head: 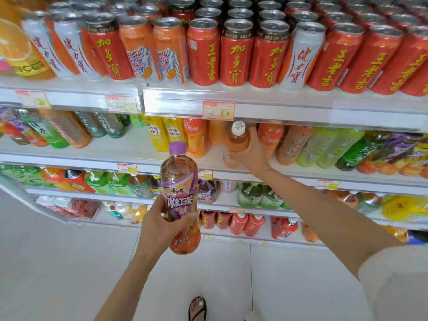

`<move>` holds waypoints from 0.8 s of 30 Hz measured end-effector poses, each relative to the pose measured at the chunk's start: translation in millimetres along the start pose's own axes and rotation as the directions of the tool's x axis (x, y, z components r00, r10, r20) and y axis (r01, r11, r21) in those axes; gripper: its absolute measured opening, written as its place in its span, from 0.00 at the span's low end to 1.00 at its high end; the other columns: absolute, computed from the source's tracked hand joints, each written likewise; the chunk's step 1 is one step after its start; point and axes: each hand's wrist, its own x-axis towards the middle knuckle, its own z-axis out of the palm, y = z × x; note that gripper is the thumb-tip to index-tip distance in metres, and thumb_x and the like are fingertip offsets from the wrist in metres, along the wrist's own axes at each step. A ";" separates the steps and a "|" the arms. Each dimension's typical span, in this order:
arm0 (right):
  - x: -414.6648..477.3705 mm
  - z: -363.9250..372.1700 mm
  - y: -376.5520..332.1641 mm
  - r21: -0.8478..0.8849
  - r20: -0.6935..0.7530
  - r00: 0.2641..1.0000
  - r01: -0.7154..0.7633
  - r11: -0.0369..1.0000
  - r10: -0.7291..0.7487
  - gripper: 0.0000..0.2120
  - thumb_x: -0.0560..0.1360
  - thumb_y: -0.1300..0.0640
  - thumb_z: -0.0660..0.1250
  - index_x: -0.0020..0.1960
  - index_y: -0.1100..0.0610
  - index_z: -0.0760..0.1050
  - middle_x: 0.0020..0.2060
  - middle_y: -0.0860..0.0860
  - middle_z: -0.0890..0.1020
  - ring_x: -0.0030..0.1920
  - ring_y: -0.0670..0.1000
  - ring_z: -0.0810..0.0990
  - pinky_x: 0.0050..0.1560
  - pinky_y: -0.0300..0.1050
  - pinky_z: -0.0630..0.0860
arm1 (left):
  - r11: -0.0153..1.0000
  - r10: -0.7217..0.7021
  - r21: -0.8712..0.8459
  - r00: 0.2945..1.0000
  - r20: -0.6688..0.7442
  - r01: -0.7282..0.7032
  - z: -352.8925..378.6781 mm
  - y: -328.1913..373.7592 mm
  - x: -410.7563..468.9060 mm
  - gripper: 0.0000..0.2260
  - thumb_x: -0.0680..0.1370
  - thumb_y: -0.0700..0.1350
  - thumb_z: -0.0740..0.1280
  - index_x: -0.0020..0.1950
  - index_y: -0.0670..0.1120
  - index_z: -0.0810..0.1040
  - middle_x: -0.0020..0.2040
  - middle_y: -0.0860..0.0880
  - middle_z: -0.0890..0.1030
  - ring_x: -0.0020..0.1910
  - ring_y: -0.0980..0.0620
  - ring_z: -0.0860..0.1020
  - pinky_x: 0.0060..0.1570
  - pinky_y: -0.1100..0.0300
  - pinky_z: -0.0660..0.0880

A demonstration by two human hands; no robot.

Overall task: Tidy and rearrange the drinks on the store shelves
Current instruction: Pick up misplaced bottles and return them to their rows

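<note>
My left hand point(159, 225) grips a tall tea bottle with a purple cap and purple label point(181, 195), held upright in front of the shelves. My right hand point(251, 151) is wrapped round a small orange drink bottle with a white cap point(237, 140), which stands on the second shelf point(143, 144) between orange-labelled bottles. Bare shelf shows to the left of that bottle's base.
Red, orange and white cans point(236, 54) fill the top shelf. Green, orange and yellow bottles point(324, 147) line the second shelf on both sides. Lower shelves point(231, 202) hold more bottles. White floor tiles point(58, 262) lie below, with my sandalled foot point(197, 308).
</note>
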 end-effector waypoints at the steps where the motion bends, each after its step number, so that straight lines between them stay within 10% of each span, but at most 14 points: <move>1: 5.0 2.9 -0.3 -0.010 -0.009 1.000 -0.001 1.000 0.001 0.39 0.62 0.53 0.79 0.67 0.55 0.63 0.60 0.53 0.77 0.59 0.54 0.76 0.58 0.51 0.74 | 1.000 -0.008 0.004 1.000 -0.008 0.008 -2.6 -2.4 0.1 0.31 0.52 0.63 0.70 0.52 0.53 0.75 0.44 0.55 0.81 0.45 0.57 0.79 0.41 0.62 0.75; 21: 51.9 32.0 6.5 -0.155 -0.119 0.957 -0.280 0.947 0.264 0.34 0.72 0.49 0.70 0.67 0.67 0.60 0.62 0.63 0.75 0.61 0.61 0.75 0.59 0.52 0.72 | 0.998 -0.039 0.048 0.999 -0.010 0.040 -2.3 -2.5 14.5 0.27 0.51 0.65 0.67 0.46 0.57 0.72 0.41 0.59 0.79 0.42 0.58 0.78 0.35 0.67 0.71; 24: 16.3 33.8 24.6 -0.051 -0.102 0.963 -0.256 0.965 0.250 0.29 0.71 0.52 0.72 0.64 0.63 0.65 0.59 0.58 0.74 0.59 0.55 0.74 0.54 0.40 0.68 | 0.998 -0.033 0.048 0.999 -0.006 0.033 -0.3 -3.8 16.0 0.32 0.51 0.65 0.68 0.51 0.53 0.74 0.43 0.58 0.80 0.44 0.56 0.78 0.37 0.65 0.73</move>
